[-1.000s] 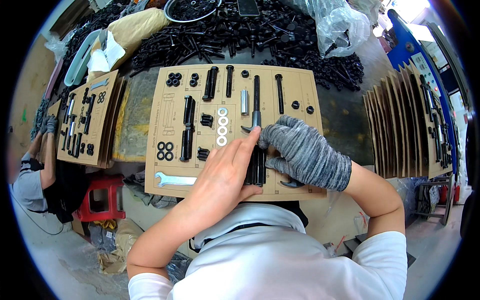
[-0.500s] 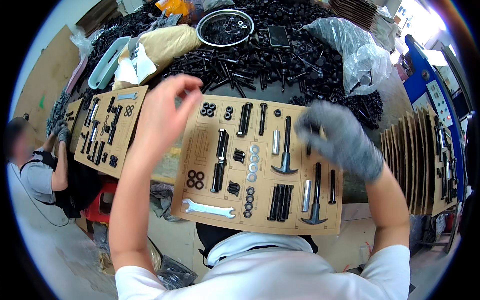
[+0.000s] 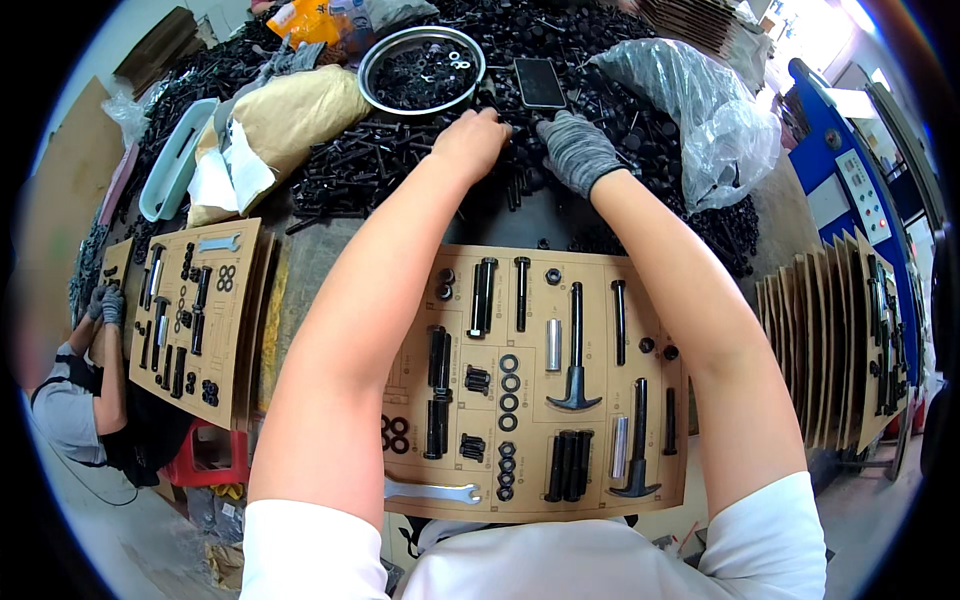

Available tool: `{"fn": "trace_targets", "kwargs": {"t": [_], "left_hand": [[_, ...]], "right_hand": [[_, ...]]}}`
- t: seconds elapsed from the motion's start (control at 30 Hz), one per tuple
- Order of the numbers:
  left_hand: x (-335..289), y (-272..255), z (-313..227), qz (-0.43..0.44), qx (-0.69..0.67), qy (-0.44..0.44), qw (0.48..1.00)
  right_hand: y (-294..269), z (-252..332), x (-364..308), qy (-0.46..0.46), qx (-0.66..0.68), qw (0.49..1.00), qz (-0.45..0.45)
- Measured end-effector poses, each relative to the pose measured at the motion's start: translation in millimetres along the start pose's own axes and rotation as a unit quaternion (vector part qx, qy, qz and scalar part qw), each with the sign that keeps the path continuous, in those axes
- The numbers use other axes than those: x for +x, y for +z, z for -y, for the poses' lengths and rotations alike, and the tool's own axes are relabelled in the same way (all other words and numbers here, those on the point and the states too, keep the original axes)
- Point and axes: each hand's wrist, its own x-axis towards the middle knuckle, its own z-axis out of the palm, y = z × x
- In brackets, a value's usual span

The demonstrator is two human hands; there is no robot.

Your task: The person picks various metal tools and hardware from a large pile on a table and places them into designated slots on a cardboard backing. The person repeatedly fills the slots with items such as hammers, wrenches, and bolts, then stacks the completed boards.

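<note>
My bare left hand (image 3: 473, 145) reaches over the pile of black bolts (image 3: 385, 165), just below a round metal bowl (image 3: 462, 95) of small washers and nuts. Its fingers are curled, and whatever they grip is hidden. My gloved right hand (image 3: 582, 155) is bent down at the pile near a dark phone (image 3: 540, 82), fingertips out of sight. Beneath my forearms lies a printed cardboard sheet (image 3: 597, 270). It carries a silver open-ended wrench (image 3: 435, 491), black bolts (image 3: 483, 295), washers (image 3: 509, 382), nuts (image 3: 506, 470), silver tubes (image 3: 554, 345) and black T-shaped pieces (image 3: 575, 395).
On the left stand similar filled sheets (image 3: 215, 325), with a co-worker's gloved hands (image 3: 105, 305) beyond. A brown sack (image 3: 290, 125) and teal tray (image 3: 178, 160) sit far left. Right are a clear plastic bag (image 3: 715, 130), upright cardboard sheets (image 3: 815, 350) and a blue machine (image 3: 835, 165).
Both hands have moved from above the cardboard sheet forward and inward to the bolt pile. The sheet sits lower in the picture. Two nuts now show near its right edge.
</note>
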Motion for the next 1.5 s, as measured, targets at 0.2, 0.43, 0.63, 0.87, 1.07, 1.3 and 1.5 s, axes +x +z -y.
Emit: {"fn": "trace_targets", "kwargs": {"t": [0.2,0.43,0.63,0.87,1.07,1.3,1.5], "left_hand": [[-44.6,-51.2,1.6,-0.126,-0.067,-0.022,0.99],[-271.5,-132.1,-52.6,-0.137,-0.314,-0.168,0.924],[-359.5,-102.0,-103.0,-0.124,-0.201,-0.21,0.949],[-369.3,-90.3,-109.3,-0.161,-0.135,-0.215,0.954],[-371.4,-87.1,-107.0,-0.169,-0.139,-0.236,0.947],[-370.0,-84.1,-105.3,-0.182,-0.142,-0.235,0.944],[-365.2,-85.4,-108.4,-0.15,-0.134,-0.244,0.949]], "right_hand": [[-6.6,-0.5,-3.0,-0.12,0.006,0.993,-0.02],[-50.6,27.3,-18.7,-0.006,0.053,0.997,-0.061],[-132.0,126.7,-75.6,-0.134,0.488,0.859,0.077],[-114.0,193.3,-120.7,-0.352,0.366,0.831,0.227],[-97.8,202.3,-112.7,-0.417,0.278,0.855,0.133],[-91.8,202.5,-112.1,-0.481,0.221,0.842,0.101],[-95.8,202.1,-112.5,-0.478,0.214,0.843,0.124]]}}
